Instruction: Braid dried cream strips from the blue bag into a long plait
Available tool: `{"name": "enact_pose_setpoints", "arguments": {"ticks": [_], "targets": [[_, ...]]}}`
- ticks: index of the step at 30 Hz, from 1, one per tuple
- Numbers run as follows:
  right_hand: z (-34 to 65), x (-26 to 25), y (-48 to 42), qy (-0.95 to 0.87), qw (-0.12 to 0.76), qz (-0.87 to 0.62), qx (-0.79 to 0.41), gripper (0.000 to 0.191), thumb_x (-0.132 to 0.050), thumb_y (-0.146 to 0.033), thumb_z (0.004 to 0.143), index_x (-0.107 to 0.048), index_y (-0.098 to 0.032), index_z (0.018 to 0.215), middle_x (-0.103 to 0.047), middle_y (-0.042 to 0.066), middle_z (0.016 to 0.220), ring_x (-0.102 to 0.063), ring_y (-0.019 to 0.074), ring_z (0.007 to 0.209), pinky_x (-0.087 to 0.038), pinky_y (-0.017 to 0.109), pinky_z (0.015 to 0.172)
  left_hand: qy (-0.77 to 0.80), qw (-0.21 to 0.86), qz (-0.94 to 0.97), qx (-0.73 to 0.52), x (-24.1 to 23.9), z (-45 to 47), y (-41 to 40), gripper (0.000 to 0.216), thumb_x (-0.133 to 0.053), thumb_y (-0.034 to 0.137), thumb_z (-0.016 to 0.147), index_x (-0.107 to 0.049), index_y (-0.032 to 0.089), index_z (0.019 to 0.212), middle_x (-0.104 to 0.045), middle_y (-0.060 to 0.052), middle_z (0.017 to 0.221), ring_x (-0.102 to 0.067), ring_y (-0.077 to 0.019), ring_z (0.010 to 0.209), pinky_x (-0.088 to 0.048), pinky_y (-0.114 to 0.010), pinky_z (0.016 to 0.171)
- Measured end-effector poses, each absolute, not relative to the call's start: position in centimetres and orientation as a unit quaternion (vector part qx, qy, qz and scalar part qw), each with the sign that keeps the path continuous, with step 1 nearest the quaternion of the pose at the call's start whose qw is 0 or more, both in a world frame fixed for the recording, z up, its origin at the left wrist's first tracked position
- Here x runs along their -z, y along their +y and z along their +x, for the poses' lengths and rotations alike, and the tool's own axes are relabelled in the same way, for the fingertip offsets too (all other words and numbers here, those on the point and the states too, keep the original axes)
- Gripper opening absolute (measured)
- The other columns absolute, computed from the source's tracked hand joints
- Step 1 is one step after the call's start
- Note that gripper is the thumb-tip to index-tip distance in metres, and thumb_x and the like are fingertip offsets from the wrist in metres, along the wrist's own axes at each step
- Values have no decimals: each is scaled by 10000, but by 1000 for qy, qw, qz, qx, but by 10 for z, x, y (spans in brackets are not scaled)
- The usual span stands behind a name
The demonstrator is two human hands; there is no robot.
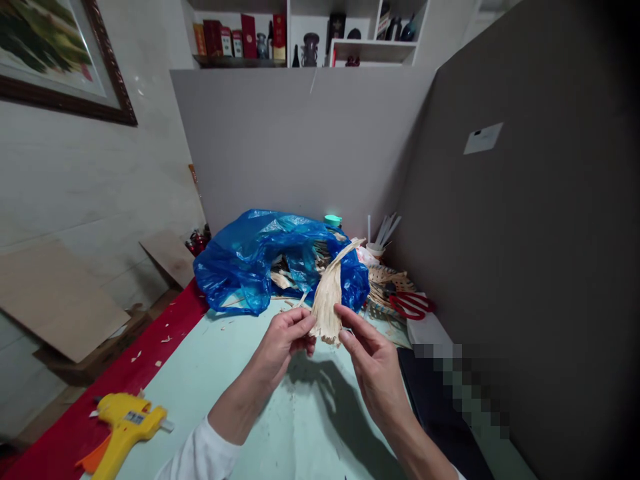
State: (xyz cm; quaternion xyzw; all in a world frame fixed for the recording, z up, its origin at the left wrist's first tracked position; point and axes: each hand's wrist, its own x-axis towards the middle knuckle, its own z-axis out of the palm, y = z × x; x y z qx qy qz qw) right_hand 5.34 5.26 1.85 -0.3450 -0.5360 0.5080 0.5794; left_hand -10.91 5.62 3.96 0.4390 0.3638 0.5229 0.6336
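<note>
A pale dried corn husk (328, 300) is held up over the table, its wide ragged end toward me and its narrow tip bent up to the right. My left hand (289, 340) pinches the husk's lower left edge between thumb and fingers. At the lower right edge, my right hand (369, 357) has thumb and forefinger against the husk, slightly apart; whether it grips firmly is hard to see. Behind the husk lies a crumpled blue plastic bag (235, 257), its mouth showing more dried husks (283, 275).
A yellow glue gun (127, 427) lies at the front left. Red-handled scissors (413, 305) rest by a woven basket (385, 283) on the right, near a cup of white glue sticks (375, 249). Grey panels (300, 147) border the pale green table cover (200, 380).
</note>
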Motion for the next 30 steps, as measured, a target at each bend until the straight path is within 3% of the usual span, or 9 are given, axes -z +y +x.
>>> {"name": "enact_pose_setpoints", "arguments": {"ticks": [4, 10, 14, 23, 30], "targets": [[51, -24, 50, -538, 565, -334, -529, 420, -674, -332, 835, -630, -261, 1247, -636, 61, 1272, -571, 256, 1169, -447, 407, 984, 392, 609, 424, -544, -38, -107, 56, 310, -681, 420, 783, -564, 144, 700, -445, 49, 528, -392, -53, 442, -311, -179, 454], [42, -32, 50, -532, 560, -339, -538, 573, -778, -310, 702, -596, -231, 1240, -609, 95, 1284, -606, 264, 1088, -521, 365, 856, 415, 529, 485, -560, -42, -99, 53, 257, -677, 402, 772, -594, 159, 784, -586, 2, 655, -512, -101, 541, -416, -219, 539], [41, -30, 52, -542, 557, -321, -541, 432, -719, -299, 761, -597, -230, 1170, -674, 74, 1110, -649, 222, 935, -511, 344, 824, 411, 541, 489, -547, -42, -99, 53, 242, -652, 387, 785, -583, 168, 858, -576, 12, 620, -519, -108, 515, -419, -221, 515], [43, -29, 50, -542, 576, -342, -507, 236, -666, -325, 819, -592, -222, 1018, -669, 31, 942, -612, 189, 854, -465, 291, 775, 390, 603, 462, -520, -38, -99, 53, 307, -627, 342, 797, -615, 139, 1027, -572, -6, 673, -505, -103, 542, -423, -203, 477], [43, -24, 51, -517, 587, -334, -527, 246, -665, -304, 817, -536, -226, 1012, -654, 8, 893, -589, 164, 812, -448, 261, 736, 386, 614, 440, -529, -36, -95, 51, 184, -616, 250, 767, -634, 124, 901, -594, -27, 745, -550, -118, 593, -447, -249, 558]]}}
